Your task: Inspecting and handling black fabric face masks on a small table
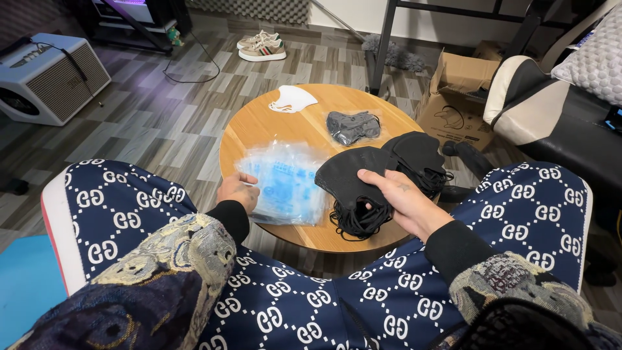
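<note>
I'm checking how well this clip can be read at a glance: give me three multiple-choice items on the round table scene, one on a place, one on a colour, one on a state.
1. Where does the white mask lie?
A. far edge of the round wooden table
B. on the floor
C. in the cardboard box

2. What colour are the masks under the right hand?
A. blue
B. black
C. white

3. What is the left hand doing?
A. hanging off the table
B. lifting the shoes
C. touching the stack of clear plastic bags

Answers: A, it rests near the far rim; B, the pile of black masks is dark throughout; C, its fingers meet the stack's edge.
</note>
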